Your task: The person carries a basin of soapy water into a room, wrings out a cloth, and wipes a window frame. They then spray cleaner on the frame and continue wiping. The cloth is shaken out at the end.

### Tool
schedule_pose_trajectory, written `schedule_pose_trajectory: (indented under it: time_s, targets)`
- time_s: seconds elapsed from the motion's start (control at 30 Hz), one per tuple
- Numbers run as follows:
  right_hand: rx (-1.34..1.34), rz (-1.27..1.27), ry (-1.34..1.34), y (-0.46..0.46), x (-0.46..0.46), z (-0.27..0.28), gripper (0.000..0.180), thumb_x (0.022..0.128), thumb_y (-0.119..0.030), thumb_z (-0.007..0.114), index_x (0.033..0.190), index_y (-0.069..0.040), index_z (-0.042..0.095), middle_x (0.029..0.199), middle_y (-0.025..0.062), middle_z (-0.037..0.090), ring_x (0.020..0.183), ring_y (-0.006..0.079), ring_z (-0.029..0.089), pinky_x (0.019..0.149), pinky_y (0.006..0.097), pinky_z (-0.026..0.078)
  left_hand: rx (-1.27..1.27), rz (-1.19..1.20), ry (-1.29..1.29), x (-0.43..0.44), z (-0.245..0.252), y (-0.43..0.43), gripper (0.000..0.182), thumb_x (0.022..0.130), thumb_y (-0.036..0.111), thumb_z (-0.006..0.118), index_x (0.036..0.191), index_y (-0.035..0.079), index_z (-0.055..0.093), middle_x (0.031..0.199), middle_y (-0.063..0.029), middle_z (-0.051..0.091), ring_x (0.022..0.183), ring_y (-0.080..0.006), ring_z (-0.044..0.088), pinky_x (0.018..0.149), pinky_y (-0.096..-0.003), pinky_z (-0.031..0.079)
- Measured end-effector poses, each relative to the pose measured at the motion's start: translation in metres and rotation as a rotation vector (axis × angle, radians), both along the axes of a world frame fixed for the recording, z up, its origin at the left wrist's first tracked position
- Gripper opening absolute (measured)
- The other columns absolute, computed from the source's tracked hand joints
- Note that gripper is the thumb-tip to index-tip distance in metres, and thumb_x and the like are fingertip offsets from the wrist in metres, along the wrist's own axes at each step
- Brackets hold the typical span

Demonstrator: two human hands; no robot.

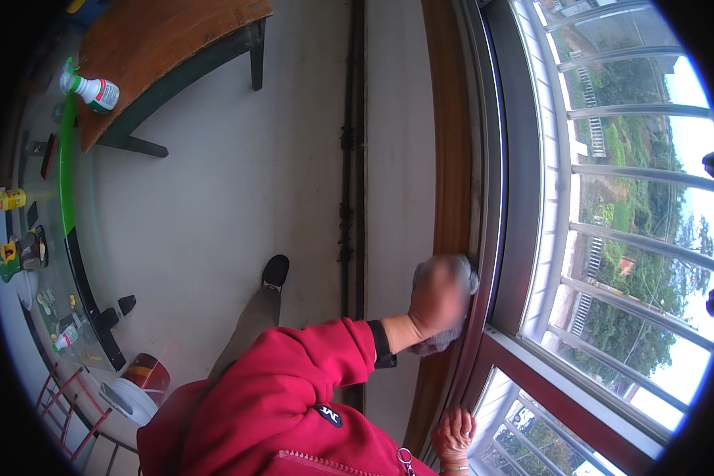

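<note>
My left hand (441, 297), at the end of a red sleeve with a dark cuff, presses a grey cloth (437, 344) onto the brown wooden sill (452, 178) below the window. The hand is blurred, and the cloth bunches out around it. Lower down, my right hand (454, 433) is against the dark red window frame (473, 381). Its fingers are curled; whether they grip the frame's edge cannot be told. A ring and a bracelet show on this hand. Beside both hands runs the metal track (497, 178) of the window.
Metal bars (642, 169) stand outside the glass. Dark pipes (350, 149) run along the wall's foot. A wooden table (172, 35) carries a spray bottle (100, 94). At left are a glass-topped table (65, 178) with several small items, a bucket (147, 373) and a red metal rack (71, 410).
</note>
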State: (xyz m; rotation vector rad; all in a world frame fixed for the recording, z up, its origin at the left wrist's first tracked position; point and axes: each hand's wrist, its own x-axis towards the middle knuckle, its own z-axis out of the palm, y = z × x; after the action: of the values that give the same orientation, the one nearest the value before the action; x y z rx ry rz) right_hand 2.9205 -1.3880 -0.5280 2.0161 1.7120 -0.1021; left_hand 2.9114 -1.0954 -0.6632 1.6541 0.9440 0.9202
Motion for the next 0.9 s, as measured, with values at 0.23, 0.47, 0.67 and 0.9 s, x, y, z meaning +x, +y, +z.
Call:
schedule_pose_trajectory:
  time_s: [0.23,0.47,0.67,0.9]
  targets:
    - [-0.084,0.091,-0.098,0.016,0.000,-0.006,0.045,0.061,-0.020,0.059,0.105,-0.011,0.058,0.119,0.0081,0.051,0.110,0.0249,0.046,0.098,0.0438,0.021,0.141,0.248,0.054,0.078,-0.021,0.259,0.030,0.077,0.017,0.055,0.102,0.002,0.051,0.107,-0.0197,0.049,0.084,-0.0385,0.058,0.072,-0.0425,0.050]
    - [-0.184,0.114,-0.049,0.018,0.005,-0.001,0.042,0.079,-0.032,0.052,0.114,-0.009,0.054,0.122,0.0103,0.049,0.113,0.0265,0.046,0.097,0.0412,0.032,0.300,0.053,0.309,0.103,-0.022,0.407,0.033,0.076,0.024,0.054,0.106,0.011,0.056,0.112,-0.0177,0.051,0.099,-0.0383,0.052,0.088,-0.0414,0.044]
    - [-0.043,0.097,-0.115,0.007,0.002,-0.010,0.047,0.060,-0.023,0.059,0.106,-0.011,0.059,0.122,0.0047,0.048,0.117,0.0221,0.041,0.098,0.0459,0.018,0.163,-0.008,0.024,0.048,-0.022,0.209,0.031,0.074,0.015,0.059,0.102,0.004,0.053,0.116,-0.0166,0.044,0.092,-0.0376,0.056,0.079,-0.0417,0.048]
    - [0.167,-0.030,0.078,0.008,-0.005,-0.003,0.048,0.066,-0.018,0.058,0.112,-0.007,0.055,0.121,0.0094,0.051,0.118,0.0248,0.043,0.102,0.0460,0.023,-1.216,-0.609,-0.682,-0.068,0.027,0.072,0.032,0.077,0.005,0.049,0.108,-0.001,0.057,0.100,-0.0101,0.061,0.096,-0.0203,0.057,0.090,-0.0330,0.043]
